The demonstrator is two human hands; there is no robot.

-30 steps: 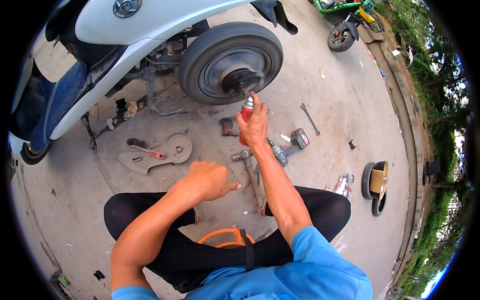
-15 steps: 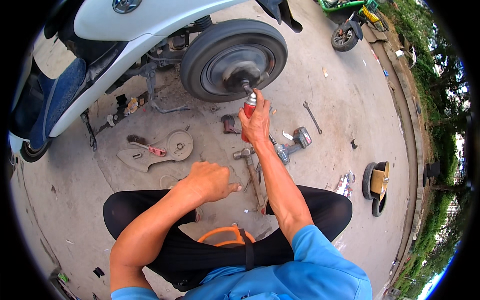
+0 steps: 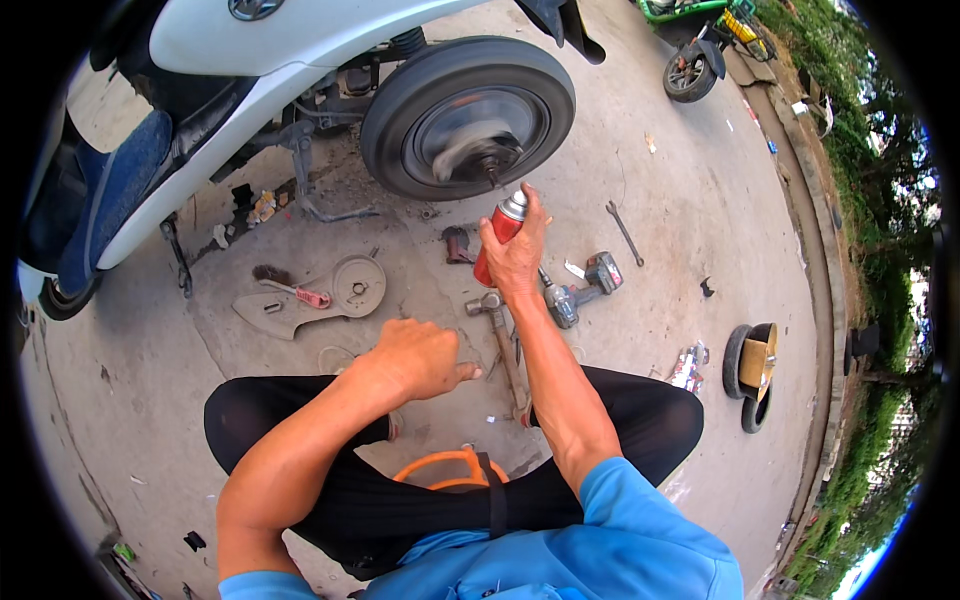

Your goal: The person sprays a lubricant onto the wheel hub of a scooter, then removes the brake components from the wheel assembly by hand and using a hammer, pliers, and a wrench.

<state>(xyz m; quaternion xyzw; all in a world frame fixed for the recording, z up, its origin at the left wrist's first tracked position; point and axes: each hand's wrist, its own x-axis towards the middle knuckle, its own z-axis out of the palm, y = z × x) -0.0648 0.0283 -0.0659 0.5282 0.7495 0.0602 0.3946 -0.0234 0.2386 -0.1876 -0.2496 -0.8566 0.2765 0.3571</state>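
Note:
My right hand (image 3: 515,255) grips a red spray can (image 3: 506,222) with a silver top, tilted, index finger by its nozzle, just below the axle (image 3: 491,172) of the scooter's rear wheel (image 3: 540,100). The hub's middle is blurred as if turning. My left hand (image 3: 418,365) hangs lower left with curled fingers and thumb out; whatever it holds, if anything, is hidden. Beneath the can lie a hammer (image 3: 484,306), a cordless impact wrench (image 3: 562,303) and a dark red part (image 3: 458,243). The white scooter (image 3: 230,45) fills the upper left.
A spanner (image 3: 625,233) lies right of the wheel; a grey cover (image 3: 355,285) with a pink-handled brush (image 3: 312,298) lies left. Loose tyres (image 3: 742,365) stand at right. A green scooter (image 3: 688,75) is parked near the curb (image 3: 830,300). An orange ring-shaped object (image 3: 432,465) sits between my legs.
My right hand has shifted slightly right with the can, which tilts more and sits a little away from the axle. The blurred part on the hub shows at another angle. My left hand barely moved.

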